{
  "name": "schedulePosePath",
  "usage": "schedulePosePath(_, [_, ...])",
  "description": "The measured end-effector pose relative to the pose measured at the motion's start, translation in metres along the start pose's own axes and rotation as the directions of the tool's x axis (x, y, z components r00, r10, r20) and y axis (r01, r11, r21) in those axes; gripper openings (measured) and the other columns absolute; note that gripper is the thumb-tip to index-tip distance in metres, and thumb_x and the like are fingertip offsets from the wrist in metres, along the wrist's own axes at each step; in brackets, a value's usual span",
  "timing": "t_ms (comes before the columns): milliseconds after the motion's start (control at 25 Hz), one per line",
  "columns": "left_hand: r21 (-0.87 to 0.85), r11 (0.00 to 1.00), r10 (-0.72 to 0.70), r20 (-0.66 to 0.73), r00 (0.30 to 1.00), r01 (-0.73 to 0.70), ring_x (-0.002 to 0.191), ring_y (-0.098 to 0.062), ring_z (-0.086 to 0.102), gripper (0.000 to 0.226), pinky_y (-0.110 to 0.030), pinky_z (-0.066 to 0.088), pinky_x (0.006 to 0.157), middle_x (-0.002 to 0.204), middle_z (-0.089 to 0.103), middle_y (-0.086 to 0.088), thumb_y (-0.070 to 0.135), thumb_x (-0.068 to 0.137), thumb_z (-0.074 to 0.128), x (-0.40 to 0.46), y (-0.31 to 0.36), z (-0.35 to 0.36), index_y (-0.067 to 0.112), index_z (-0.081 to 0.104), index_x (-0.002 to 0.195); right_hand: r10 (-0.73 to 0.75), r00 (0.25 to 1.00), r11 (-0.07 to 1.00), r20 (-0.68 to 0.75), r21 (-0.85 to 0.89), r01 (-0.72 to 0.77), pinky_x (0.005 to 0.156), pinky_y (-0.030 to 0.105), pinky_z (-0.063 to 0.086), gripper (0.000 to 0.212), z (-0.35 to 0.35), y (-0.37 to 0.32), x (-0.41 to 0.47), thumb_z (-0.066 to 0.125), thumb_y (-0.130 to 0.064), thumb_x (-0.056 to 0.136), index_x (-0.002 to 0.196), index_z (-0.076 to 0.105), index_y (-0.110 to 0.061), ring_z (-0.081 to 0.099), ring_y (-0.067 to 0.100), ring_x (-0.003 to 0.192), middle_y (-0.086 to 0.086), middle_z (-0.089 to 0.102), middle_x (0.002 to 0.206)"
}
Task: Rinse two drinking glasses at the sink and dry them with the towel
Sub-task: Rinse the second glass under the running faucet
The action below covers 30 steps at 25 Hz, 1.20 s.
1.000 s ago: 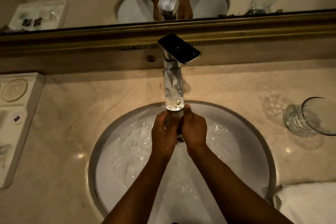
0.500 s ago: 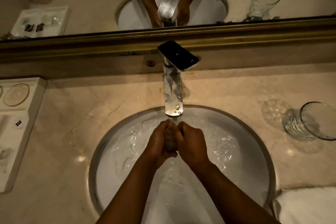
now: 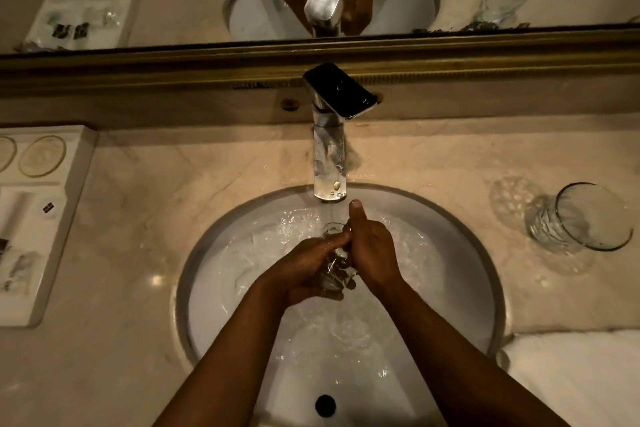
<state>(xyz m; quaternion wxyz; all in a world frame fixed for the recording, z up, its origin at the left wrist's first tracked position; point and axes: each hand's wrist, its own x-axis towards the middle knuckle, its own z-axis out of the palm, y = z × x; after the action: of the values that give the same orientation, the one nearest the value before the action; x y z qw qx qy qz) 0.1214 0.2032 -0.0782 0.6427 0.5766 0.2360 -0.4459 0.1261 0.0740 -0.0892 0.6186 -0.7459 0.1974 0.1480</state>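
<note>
A clear drinking glass [image 3: 333, 255] is held between both hands over the white sink basin [image 3: 214, 274], under water running from the chrome faucet [image 3: 329, 163]. My left hand [image 3: 304, 267] wraps it from the left and below. My right hand [image 3: 372, 250] grips it from the right, thumb pointing up toward the spout. Most of the glass is hidden by my fingers. A second glass [image 3: 578, 218] stands on the marble counter at the right. A white towel [image 3: 581, 378] lies at the bottom right.
A white amenity tray [image 3: 38, 218] sits on the counter at the left. A gold-framed mirror [image 3: 485, 48] runs along the back and reflects the sink, hands, glass and towel. The basin's drain [image 3: 325, 405] is near the bottom edge.
Both hands have come down and toward me from the spout, and the glass between them now shows more. My right thumb has lifted straight up. Water keeps running.
</note>
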Motion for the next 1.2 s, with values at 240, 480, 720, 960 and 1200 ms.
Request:
schedulePosePath(240, [-0.186,0.982,-0.071,-0.214,0.974,0.031,0.074,-0.030,0.074,0.059,-0.035,0.058,0.064,0.093,0.078,-0.018,0.055,0.087,0.071,-0.014,-0.021,0.017,0.004,0.071,0.115,0.160,0.979,0.987,0.126,-0.029,-0.158,0.084,0.029,0.053,0.028,-0.013,0.010,-0.029,0.050,-0.043,0.099,0.109,0.066,-0.022,0.065,0.007,0.094,-0.003,0.069,0.109])
schedulePosePath(480, [-0.620,0.778,-0.173,-0.062,0.983,0.098,0.074,-0.024,0.065,0.058,-0.033,0.054,0.066,0.088,0.073,-0.014,0.061,0.092,0.059,-0.043,-0.059,0.032,0.009,0.068,0.117,0.368,0.892,0.922,0.262,0.019,-0.386,0.094,0.053,0.054,0.025,-0.025,0.019,-0.068,0.061,-0.034,0.095,0.090,0.073,-0.012,0.071,0.029,0.089,0.007,0.075,0.089])
schedulePosePath(720, [-0.557,0.823,-0.172,-0.064,0.983,0.108,0.088,-0.029,0.067,0.050,-0.040,0.053,0.079,0.097,0.073,-0.016,0.048,0.089,0.067,-0.075,-0.068,0.037,0.004,0.072,0.112,0.413,0.880,0.908,0.236,-0.027,-0.419,0.083,0.040,0.059,0.028,-0.047,0.004,-0.105,0.065,-0.020,0.095,0.106,0.070,0.006,0.073,0.026,0.084,0.025,0.074,0.105])
schedulePosePath(960, [-0.321,0.904,0.161,-0.357,0.920,-0.282,0.103,-0.032,0.069,0.092,-0.050,0.054,0.091,0.112,0.071,-0.012,0.038,0.044,0.103,-0.095,-0.052,0.029,0.005,0.064,0.120,0.044,0.999,0.998,0.010,0.046,-0.044,0.056,0.027,0.049,0.025,-0.067,-0.087,-0.079,0.052,-0.025,0.101,0.099,0.072,-0.011,0.066,0.016,0.065,0.005,0.073,0.084])
schedulePosePath(1200, [-0.099,0.869,0.390,-0.469,0.793,-0.486,0.104,-0.022,0.070,0.087,-0.032,0.057,0.082,0.121,0.066,-0.008,0.023,0.062,0.096,-0.114,-0.021,0.027,0.023,0.046,0.133,-0.092,0.993,0.981,0.077,0.176,0.077,0.047,0.020,0.038,0.043,-0.063,-0.183,-0.038,0.047,-0.040,0.104,0.100,0.069,-0.004,0.052,0.011,0.055,0.008,0.063,0.077])
